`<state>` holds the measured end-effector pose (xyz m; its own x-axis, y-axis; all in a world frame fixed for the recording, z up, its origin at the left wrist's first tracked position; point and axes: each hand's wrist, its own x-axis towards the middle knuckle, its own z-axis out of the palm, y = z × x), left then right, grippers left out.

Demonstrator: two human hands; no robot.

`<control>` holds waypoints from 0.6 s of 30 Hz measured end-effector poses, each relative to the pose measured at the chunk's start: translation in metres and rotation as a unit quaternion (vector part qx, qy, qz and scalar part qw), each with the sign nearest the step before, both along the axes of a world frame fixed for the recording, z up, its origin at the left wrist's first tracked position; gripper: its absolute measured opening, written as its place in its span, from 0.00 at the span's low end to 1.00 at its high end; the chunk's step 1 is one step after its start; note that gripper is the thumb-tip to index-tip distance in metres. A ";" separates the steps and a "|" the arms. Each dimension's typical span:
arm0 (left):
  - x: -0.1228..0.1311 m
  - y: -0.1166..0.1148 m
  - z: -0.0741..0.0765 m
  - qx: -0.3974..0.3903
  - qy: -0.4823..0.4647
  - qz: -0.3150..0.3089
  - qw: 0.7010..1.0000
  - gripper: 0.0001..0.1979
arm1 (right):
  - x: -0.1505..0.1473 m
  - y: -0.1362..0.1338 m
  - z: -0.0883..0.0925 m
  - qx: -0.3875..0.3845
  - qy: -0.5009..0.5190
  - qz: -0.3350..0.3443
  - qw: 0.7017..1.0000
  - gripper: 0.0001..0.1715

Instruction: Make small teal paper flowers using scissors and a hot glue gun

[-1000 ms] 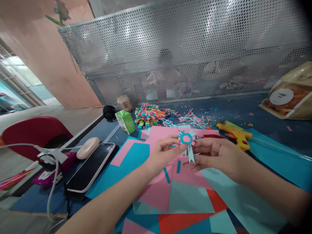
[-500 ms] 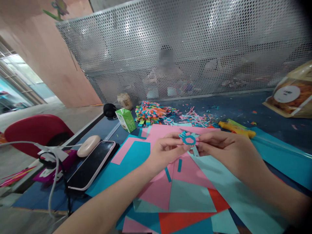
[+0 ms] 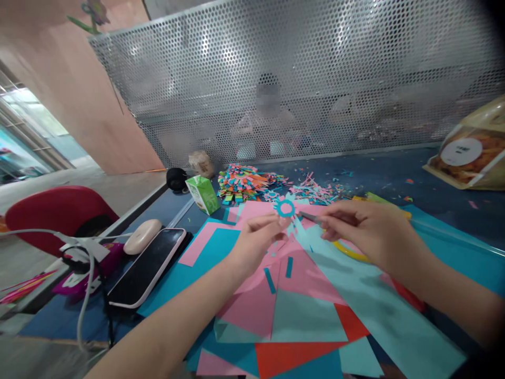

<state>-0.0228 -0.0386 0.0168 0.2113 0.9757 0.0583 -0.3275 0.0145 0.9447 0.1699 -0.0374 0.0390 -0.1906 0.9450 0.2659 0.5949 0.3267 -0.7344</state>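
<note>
My left hand (image 3: 256, 239) pinches a small paper rosette (image 3: 285, 208), a blue ring with pale teal points and tails, and holds it up over the pink sheet (image 3: 252, 305). My right hand (image 3: 365, 231) is closed on scissors (image 3: 310, 216). Their grey tip points at the rosette from the right, and a yellow handle loop (image 3: 347, 251) shows under the fingers. Both hands hover above overlapping pink, teal, blue and red paper sheets.
A phone (image 3: 150, 266) and a white oval case (image 3: 142, 237) lie at the left, near a green carton (image 3: 203, 195). A heap of coloured paper scraps (image 3: 240, 184) sits behind. A snack bag (image 3: 465, 158) stands at the far right. Behind the perforated metal screen (image 3: 315, 79) sits another person.
My left hand has lifted the rosette up and to the left. My right hand has let go of it and now holds scissors pointed at it.
</note>
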 end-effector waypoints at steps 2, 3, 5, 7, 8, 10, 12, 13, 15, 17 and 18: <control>-0.003 0.002 0.001 -0.040 -0.086 -0.078 0.992 0.07 | 0.000 0.008 0.005 0.023 -0.002 -0.008 1.000 0.12; -0.004 0.002 0.001 -0.054 -0.117 -0.110 0.986 0.06 | -0.001 0.011 0.007 0.032 0.004 -0.012 0.999 0.12; -0.006 0.002 0.001 -0.065 -0.154 -0.150 0.975 0.06 | -0.001 0.016 0.008 0.048 0.021 -0.019 0.998 0.12; -0.007 0.002 0.001 -0.063 -0.171 -0.166 0.969 0.07 | 0.000 0.017 0.006 0.056 0.020 -0.029 0.998 0.14; -0.007 0.002 0.001 -0.059 -0.175 -0.173 0.967 0.07 | 0.001 0.016 0.005 0.060 0.011 -0.036 0.998 0.16; -0.007 0.002 0.000 -0.054 -0.178 -0.182 0.966 0.07 | 0.005 0.013 0.003 0.060 -0.017 -0.043 0.997 0.21; -0.007 0.002 0.000 -0.057 -0.172 -0.179 0.967 0.07 | 0.007 0.010 0.003 0.055 -0.012 -0.042 0.998 0.23; -0.006 0.002 0.000 -0.063 -0.164 -0.172 0.969 0.07 | 0.008 0.009 0.004 0.051 0.018 -0.034 0.998 0.23; -0.005 0.002 0.000 -0.077 -0.142 -0.154 0.975 0.08 | 0.007 0.006 0.007 0.028 0.114 -0.001 0.993 0.20; -0.004 0.003 -0.001 -0.095 -0.116 -0.127 0.980 0.10 | 0.006 0.005 0.010 0.004 0.215 0.029 0.976 0.16; -0.003 0.003 -0.001 -0.103 -0.103 -0.108 0.983 0.10 | 0.006 0.004 0.011 0.005 0.252 0.032 0.967 0.14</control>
<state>-0.0262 -0.0353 0.0156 0.4196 0.9047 -0.0735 -0.4791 0.2896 0.8287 0.1760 -0.0330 0.0501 -0.0922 0.9322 0.3499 0.1406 0.3601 -0.9223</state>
